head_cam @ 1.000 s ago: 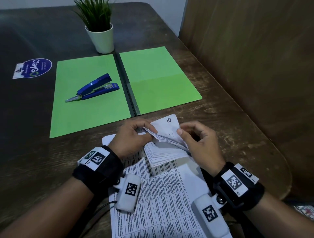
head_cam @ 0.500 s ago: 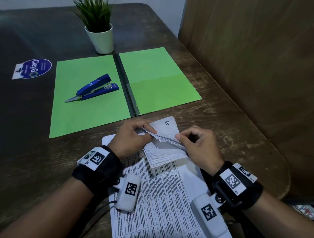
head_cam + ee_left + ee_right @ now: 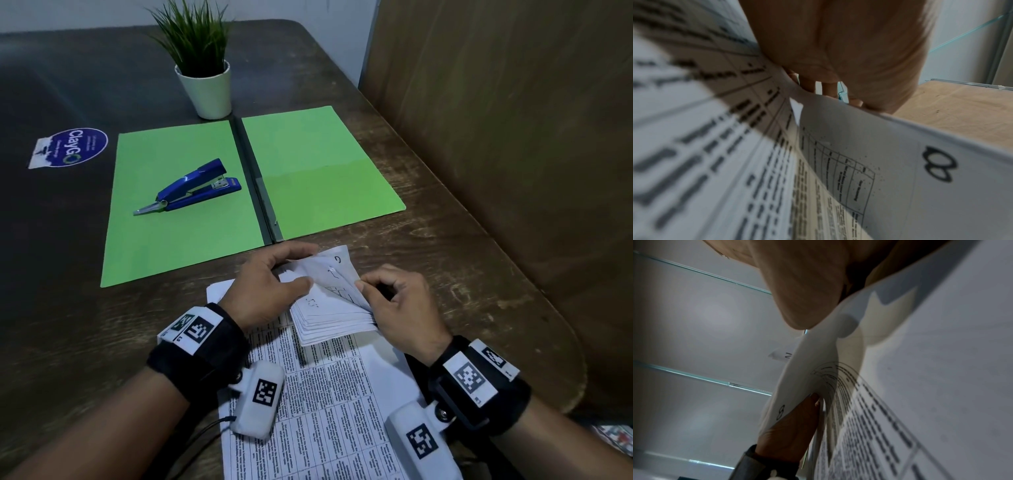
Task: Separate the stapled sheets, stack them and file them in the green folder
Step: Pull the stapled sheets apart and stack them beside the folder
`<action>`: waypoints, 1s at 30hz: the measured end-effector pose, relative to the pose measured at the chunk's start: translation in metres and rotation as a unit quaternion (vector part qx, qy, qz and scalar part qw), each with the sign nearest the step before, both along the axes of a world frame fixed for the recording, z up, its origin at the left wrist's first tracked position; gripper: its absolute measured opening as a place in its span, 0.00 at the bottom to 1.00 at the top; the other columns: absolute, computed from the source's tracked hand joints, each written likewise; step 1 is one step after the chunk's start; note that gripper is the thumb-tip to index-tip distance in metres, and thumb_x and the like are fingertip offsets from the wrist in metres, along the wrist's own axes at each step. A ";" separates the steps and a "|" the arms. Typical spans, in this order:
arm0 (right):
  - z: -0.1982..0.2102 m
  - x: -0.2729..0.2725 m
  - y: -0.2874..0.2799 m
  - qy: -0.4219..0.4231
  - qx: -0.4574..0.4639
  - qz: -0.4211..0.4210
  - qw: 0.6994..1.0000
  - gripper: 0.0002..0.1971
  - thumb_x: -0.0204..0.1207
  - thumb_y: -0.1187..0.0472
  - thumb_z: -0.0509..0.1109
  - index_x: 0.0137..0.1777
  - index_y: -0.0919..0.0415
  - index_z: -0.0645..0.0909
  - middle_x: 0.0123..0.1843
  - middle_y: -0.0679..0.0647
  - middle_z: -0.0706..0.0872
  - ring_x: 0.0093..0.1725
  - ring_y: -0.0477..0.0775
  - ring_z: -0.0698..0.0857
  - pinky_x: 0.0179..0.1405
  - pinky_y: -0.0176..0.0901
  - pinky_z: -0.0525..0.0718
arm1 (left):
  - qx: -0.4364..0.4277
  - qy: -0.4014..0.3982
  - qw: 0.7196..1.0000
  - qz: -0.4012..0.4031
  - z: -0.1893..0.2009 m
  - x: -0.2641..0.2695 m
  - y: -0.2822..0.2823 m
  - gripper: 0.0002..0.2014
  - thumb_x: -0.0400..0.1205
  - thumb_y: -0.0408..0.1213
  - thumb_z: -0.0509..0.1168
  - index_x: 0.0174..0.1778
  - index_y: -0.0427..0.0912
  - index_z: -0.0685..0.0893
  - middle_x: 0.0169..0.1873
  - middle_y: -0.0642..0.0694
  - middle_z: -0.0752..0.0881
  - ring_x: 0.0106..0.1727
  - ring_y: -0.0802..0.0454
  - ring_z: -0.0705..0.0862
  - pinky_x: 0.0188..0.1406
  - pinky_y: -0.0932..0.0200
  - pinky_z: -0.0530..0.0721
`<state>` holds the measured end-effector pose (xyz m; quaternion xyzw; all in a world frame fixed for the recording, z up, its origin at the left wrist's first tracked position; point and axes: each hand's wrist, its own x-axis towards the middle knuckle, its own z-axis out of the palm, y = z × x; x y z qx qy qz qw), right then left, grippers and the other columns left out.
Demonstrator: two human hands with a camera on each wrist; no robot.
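A dark wooden desk seen from above. At far left, a blue oval sticker is stuck to its surface. Next, a green folder lies open flat, with a blue stapler on its left leaf and a small potted plant just behind its spine. Nearer the viewer, below the folder, the left hand pinches the upper left corner of a bundle of stapled sheets, thumb on top, fingers curled beneath. The sheets' top pages are lifted and fanned. They rest on a large printed page covered in small text. To the right, the right hand pinches the lifted pages' edge between thumb and forefinger. A brown panel stands at far right.
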<state>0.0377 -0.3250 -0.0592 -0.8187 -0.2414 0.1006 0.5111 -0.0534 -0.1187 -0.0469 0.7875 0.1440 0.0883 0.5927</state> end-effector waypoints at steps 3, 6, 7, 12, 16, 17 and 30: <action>-0.001 -0.001 0.000 0.001 0.003 0.010 1.000 0.05 0.78 0.64 0.76 0.41 0.56 0.91 0.40 0.46 0.87 0.40 0.49 0.85 0.38 0.37 0.80 | 0.008 -0.003 1.000 0.010 -0.004 0.003 0.001 0.16 0.76 0.26 0.75 0.49 0.55 0.91 0.50 0.53 0.92 0.54 0.53 0.90 0.57 0.50 0.90; 0.004 -0.003 0.000 0.024 0.039 0.005 0.999 0.10 0.79 0.63 0.75 0.35 0.55 0.89 0.36 0.46 0.86 0.34 0.48 0.82 0.35 0.41 0.79 | 0.022 0.001 1.000 0.013 -0.004 0.004 0.000 0.12 0.72 0.29 0.77 0.37 0.55 0.92 0.47 0.53 0.92 0.53 0.40 0.89 0.56 0.38 0.88; 0.005 -0.004 0.000 0.041 0.063 0.001 0.997 0.14 0.80 0.62 0.73 0.31 0.55 0.86 0.32 0.47 0.83 0.31 0.47 0.79 0.33 0.43 0.77 | 0.019 0.001 1.000 0.013 -0.004 0.004 0.000 0.09 0.70 0.33 0.76 0.37 0.55 0.92 0.48 0.52 0.92 0.52 0.37 0.89 0.54 0.35 0.88; 0.007 -0.004 0.001 0.090 0.124 -0.027 0.988 0.17 0.80 0.58 0.74 0.32 0.66 0.82 0.28 0.61 0.80 0.29 0.50 0.75 0.32 0.47 0.74 | 0.028 -0.007 1.000 0.012 -0.003 0.003 -0.001 0.07 0.67 0.37 0.74 0.34 0.56 0.90 0.47 0.47 0.92 0.48 0.32 0.90 0.49 0.30 0.88; 0.007 -0.004 0.003 0.095 0.104 -0.046 0.989 0.06 0.69 0.60 0.84 0.37 0.57 0.89 0.36 0.60 0.89 0.34 0.52 0.82 0.34 0.46 0.82 | 0.032 -0.008 0.999 0.002 -0.004 0.003 0.000 0.04 0.67 0.42 0.74 0.35 0.56 0.89 0.45 0.45 0.92 0.44 0.30 0.89 0.43 0.30 0.88; 0.006 -0.004 0.003 0.089 0.101 -0.047 0.990 0.06 0.68 0.61 0.84 0.36 0.57 0.89 0.36 0.59 0.89 0.33 0.50 0.82 0.33 0.42 0.81 | 0.034 -0.009 0.999 0.000 -0.003 0.003 0.001 0.04 0.66 0.44 0.74 0.34 0.56 0.89 0.44 0.45 0.92 0.44 0.30 0.89 0.43 0.30 0.88; -0.001 0.000 0.000 -0.011 0.023 -0.004 1.000 0.09 0.76 0.65 0.77 0.37 0.51 0.89 0.38 0.46 0.88 0.37 0.45 0.85 0.37 0.37 0.81 | 0.032 0.011 0.999 -0.005 -0.006 0.004 0.002 0.12 0.72 0.31 0.74 0.38 0.57 0.92 0.45 0.53 0.92 0.47 0.40 0.90 0.50 0.38 0.90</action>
